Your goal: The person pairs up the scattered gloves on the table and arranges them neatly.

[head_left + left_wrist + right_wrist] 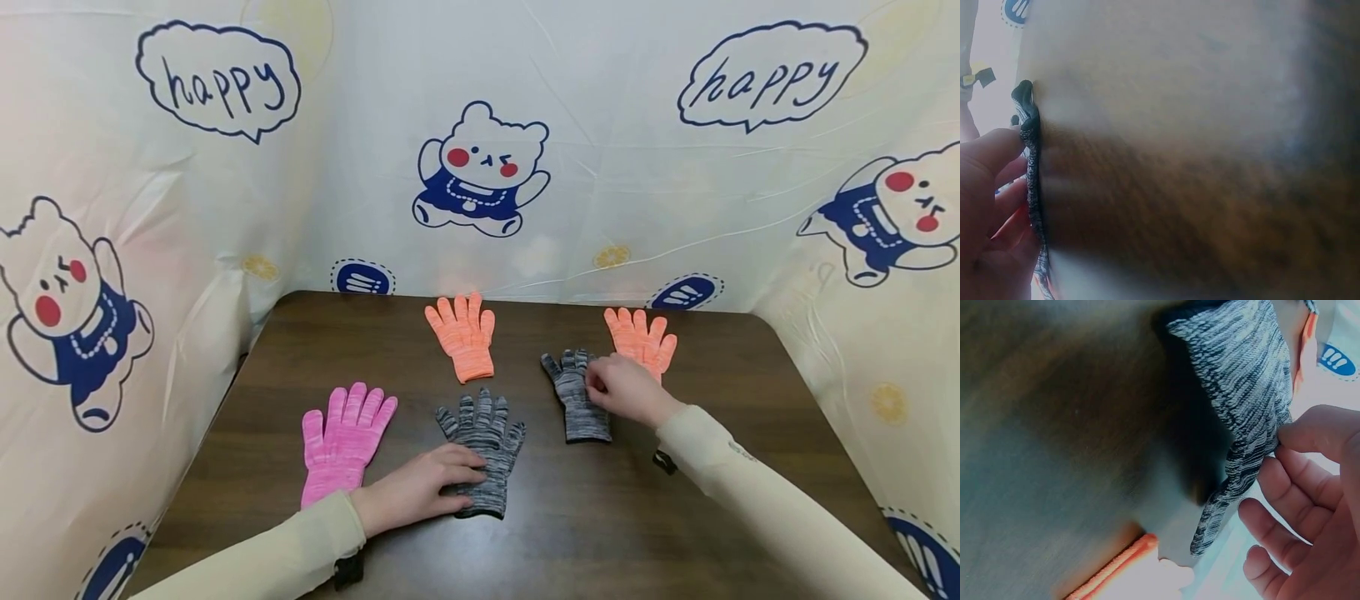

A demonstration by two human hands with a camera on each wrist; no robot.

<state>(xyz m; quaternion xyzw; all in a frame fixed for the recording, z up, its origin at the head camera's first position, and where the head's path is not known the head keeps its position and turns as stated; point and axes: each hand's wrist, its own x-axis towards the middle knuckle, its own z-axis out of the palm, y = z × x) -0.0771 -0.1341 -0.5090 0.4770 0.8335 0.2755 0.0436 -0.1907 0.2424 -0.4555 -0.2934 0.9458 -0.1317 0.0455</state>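
Note:
Near the middle of the table a grey-and-black knitted glove lies flat, its fingers pointing away from me. My left hand rests on its left side with loosely bent fingers. In the left wrist view this glove shows edge-on beside the thumb and fingers. A second grey-and-black glove lies to the right. Its right edge is pinched by the thumb and index finger of my right hand. Seen from the right wrist, part of the pinched glove is raised off the table.
Left of my left hand lies a pink glove. Two orange gloves are farther back: one orange glove at the centre, another orange glove partly behind my right hand. A printed cloth surrounds the brown table at the back and sides.

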